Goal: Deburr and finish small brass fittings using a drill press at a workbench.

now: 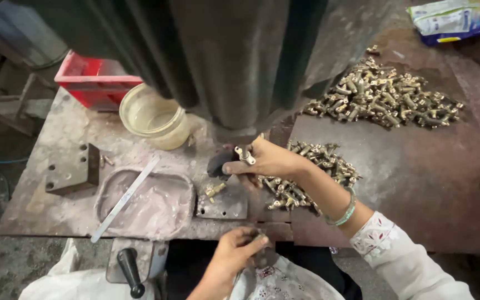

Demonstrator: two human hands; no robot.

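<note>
brass fittings (pixel 384 94): shiny metal | table (pixel 429 183): rusty matt steel | crate (pixel 93 83): red plastic

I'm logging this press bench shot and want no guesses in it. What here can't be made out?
All in the head view:
- Whatever the left hand holds: its curled fingers hide it.
- The brass fitting in the right hand: too small to tell its shape.
- The tooling under the machine column: hidden by the column and the right hand.
- The packet: cut off by the top edge.
</note>
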